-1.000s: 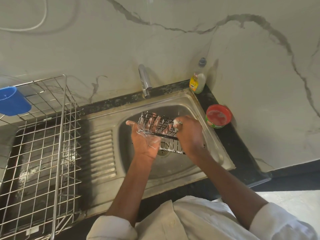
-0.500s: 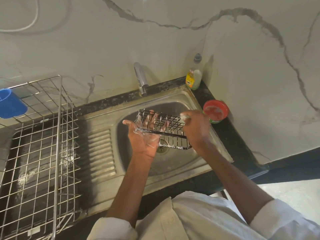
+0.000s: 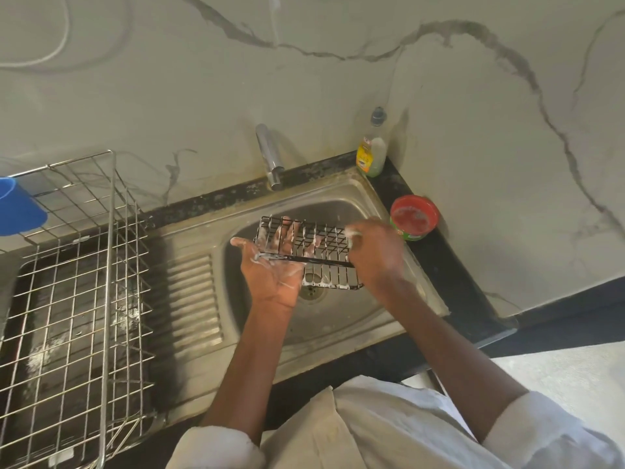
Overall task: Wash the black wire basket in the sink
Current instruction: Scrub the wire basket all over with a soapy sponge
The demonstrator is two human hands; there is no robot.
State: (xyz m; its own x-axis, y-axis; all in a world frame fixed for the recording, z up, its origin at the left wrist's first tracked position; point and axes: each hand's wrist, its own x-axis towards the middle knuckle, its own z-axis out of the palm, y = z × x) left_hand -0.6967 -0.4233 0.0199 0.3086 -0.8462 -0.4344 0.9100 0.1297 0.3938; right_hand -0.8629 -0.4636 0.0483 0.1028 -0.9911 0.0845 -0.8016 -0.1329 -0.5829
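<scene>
A person in rolled white sleeves scrubs the black wire basket (image 3: 309,252) over the bowl of a steel sink (image 3: 341,319), and within the past second the basket has risen a little off the bowl and tipped more toward the faucet (image 3: 270,157) at the sink's back edge, while the right hand (image 3: 375,255) has travelled from the basket's near rail up to its right end. That shift suggests the soaping stage is well underway rather than finished: white lather clings to the lower rail and to both hands, no water is seen running from the spout, and rinsing appears yet to come. The left hand (image 3: 270,265) lies palm up beneath the basket's left end, its fingers straight and spread behind the grid, showing through the wires, with the thumb out to the left; it supports rather than clutches. The right hand is curled at the opposite end, pinching something pale and sudsy against the wires, though motion blur hides what it is. The basket hangs above the drain (image 3: 313,292), touching both hands, clear of the sink's rim. A detergent bottle (image 3: 372,154) stands at the sink's back right corner, a red tub (image 3: 414,216) just beside its right edge, and a steel dish rack (image 3: 74,299) holding a blue cup (image 3: 18,208) sits over the drainboard on the left.
</scene>
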